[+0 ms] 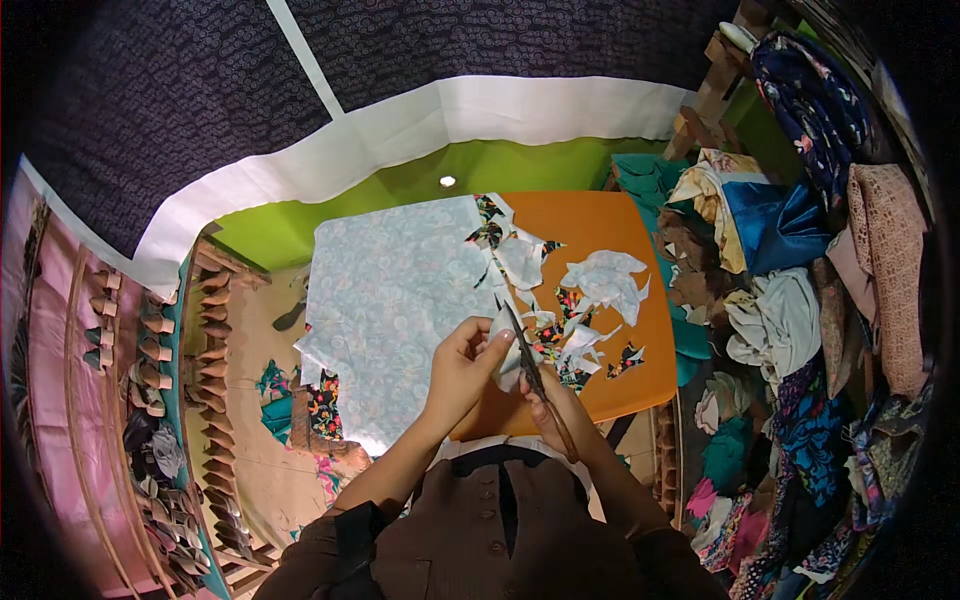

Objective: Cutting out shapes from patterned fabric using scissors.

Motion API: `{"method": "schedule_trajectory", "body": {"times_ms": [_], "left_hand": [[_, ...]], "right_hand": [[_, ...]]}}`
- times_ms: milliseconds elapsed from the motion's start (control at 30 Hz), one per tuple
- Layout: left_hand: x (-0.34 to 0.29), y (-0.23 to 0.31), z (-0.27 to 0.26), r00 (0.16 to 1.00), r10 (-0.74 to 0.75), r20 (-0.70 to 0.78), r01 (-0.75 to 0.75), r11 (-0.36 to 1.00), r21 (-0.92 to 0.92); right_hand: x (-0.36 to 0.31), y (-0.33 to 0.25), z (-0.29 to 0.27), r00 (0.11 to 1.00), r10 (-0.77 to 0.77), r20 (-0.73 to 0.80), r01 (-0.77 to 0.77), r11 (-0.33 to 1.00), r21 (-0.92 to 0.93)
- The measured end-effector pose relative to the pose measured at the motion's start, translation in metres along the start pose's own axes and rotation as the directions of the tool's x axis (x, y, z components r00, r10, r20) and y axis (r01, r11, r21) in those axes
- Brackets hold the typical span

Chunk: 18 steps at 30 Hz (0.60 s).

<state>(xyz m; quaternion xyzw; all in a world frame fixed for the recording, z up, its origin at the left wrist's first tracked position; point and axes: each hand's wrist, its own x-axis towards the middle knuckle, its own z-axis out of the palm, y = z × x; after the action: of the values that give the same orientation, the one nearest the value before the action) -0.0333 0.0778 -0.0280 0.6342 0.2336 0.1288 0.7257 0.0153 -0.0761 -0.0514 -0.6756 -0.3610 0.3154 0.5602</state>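
In my right hand (pixel 556 402) is a pair of dark scissors (pixel 527 357), its blades pointing up and away from me and its handle end reaching down past my fingers. My left hand (pixel 472 362), closed with thumb against fingers, pinches a small pale piece of fabric (pixel 507 378) right beside the blades. How far the blades are apart is hard to make out. A large sheet of whitish fabric (pixel 390 290) covers the left of the orange table (pixel 600 218). Cut scraps (pixel 606 283), white on one side and dark floral on the other, lie around the blades and to their right.
Fabric pieces and clothes (pixel 775 320) are heaped along the right side. Racks of shoe-shaped forms (pixel 215 370) stand at the left. A dark patterned cloth with a white border (pixel 560 110) hangs beyond the table, before a green wall (pixel 400 180). Floral and teal scraps (pixel 277 405) lie on the floor.
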Motion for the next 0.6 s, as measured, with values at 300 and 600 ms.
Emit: {"method": "schedule_trajectory", "body": {"times_ms": [300, 600], "left_hand": [[-0.005, -0.017, 0.009, 0.994, 0.095, -0.051, -0.091, 0.993, 0.075], [-0.006, -0.010, 0.011, 0.990, 0.090, -0.108, -0.066, 0.976, 0.206]], "right_hand": [[-0.005, 0.015, 0.002, 0.997, 0.079, 0.019, -0.081, 0.973, 0.214], [-0.005, 0.011, 0.005, 0.995, 0.103, 0.013, -0.103, 0.965, 0.242]]}}
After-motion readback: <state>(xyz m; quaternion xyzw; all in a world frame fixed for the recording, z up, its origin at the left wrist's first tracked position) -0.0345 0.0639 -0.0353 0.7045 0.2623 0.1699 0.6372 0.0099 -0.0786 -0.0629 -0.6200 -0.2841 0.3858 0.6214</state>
